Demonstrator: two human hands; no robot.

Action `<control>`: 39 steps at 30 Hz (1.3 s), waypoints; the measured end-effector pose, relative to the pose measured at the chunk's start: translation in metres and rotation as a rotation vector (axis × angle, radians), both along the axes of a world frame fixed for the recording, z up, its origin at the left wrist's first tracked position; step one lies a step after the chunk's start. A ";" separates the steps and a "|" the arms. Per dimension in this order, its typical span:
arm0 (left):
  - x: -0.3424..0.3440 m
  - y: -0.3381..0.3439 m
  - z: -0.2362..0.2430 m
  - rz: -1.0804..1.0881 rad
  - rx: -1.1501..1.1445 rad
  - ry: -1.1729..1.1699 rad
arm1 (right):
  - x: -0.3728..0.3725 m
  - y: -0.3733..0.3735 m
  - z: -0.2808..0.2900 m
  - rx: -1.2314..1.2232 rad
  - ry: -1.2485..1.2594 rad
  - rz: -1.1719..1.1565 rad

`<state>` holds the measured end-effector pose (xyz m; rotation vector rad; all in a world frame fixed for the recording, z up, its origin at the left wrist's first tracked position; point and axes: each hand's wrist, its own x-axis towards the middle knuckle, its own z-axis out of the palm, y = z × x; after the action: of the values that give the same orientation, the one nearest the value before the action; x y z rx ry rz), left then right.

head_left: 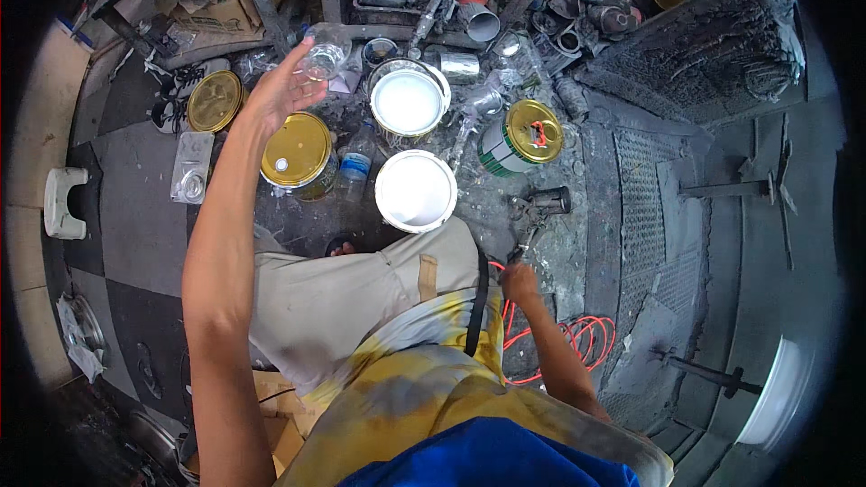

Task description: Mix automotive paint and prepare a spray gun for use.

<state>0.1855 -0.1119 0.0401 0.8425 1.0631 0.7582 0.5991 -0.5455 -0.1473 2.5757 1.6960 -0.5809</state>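
Stretched out to the far left, my left hand (287, 90) has its fingers round a clear plastic container (327, 50). My right hand (519, 283), low and right of my knee, is closed round the handle of a paint spray gun (539, 207), whose dark cup points away to the right. A red air hose (577, 343) runs from beside that hand and lies coiled on the floor. Between my hands stand two white-topped buckets (416, 190), one behind the other. A gold-lidded can (296, 150) is below my left wrist, with a clear bottle (355, 162) beside it.
Another gold-lidded can (532, 133) stands right of the buckets, and one more (215, 101) at left. Used cans and cups clutter the far side (483, 22). A paint-crusted panel (704, 45) leans at far right. A white stool (66, 204) sits at far left.
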 end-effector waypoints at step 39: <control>-0.005 -0.011 -0.013 -0.281 -0.029 0.023 | -0.058 0.140 0.162 0.482 0.429 -0.058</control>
<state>0.1809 -0.1225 0.0272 0.9542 0.9488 0.4964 0.5411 -0.4053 0.0143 2.9997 2.1191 -0.8765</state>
